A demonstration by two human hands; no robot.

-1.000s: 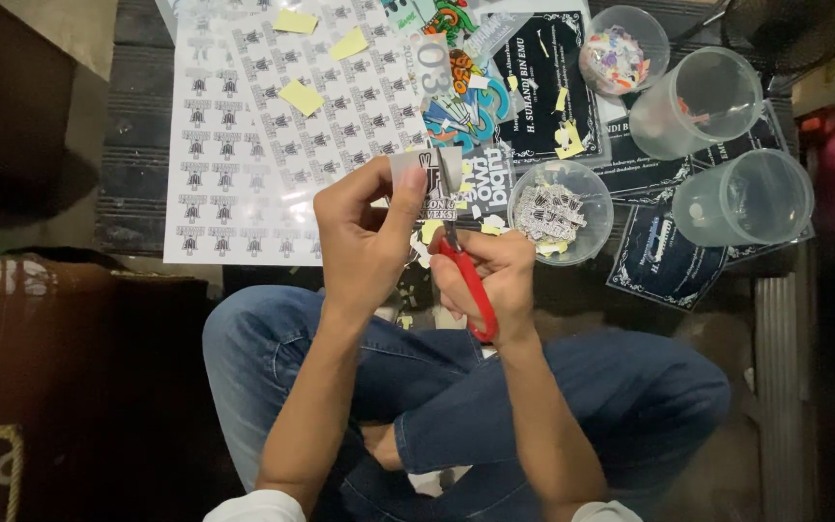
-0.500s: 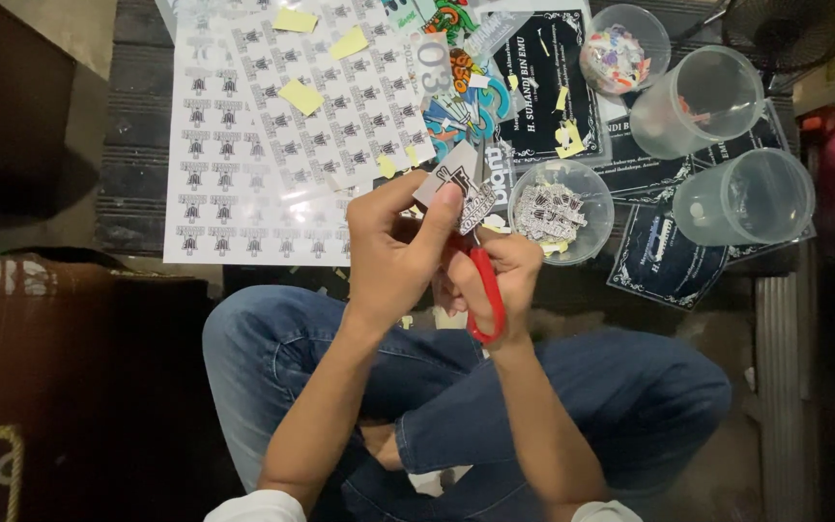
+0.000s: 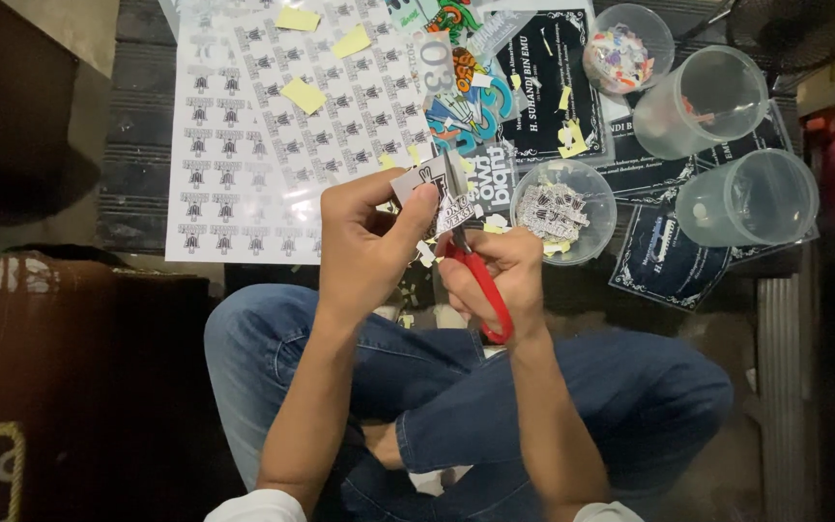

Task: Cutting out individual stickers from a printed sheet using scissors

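My left hand (image 3: 367, 242) pinches a small printed sticker piece (image 3: 434, 193) between thumb and fingers, above my crossed legs in blue jeans. Red-handled scissors (image 3: 482, 290) sit in my right hand (image 3: 497, 271), their blades (image 3: 454, 179) pointing up and meeting the sticker piece. Small paper offcuts lie around and under both hands.
A large sheet of printed stickers (image 3: 273, 145) with yellow scraps lies ahead on the left. A clear tub of cut stickers (image 3: 558, 211) stands right of the hands. Three more clear tubs (image 3: 707, 101) and dark printed cards (image 3: 669, 261) lie further right. A brown box (image 3: 79, 387) stands at my left.
The left hand has turned the sticker piece and shifted it slightly to the right against the scissor blades. The right hand has stayed in about the same place.
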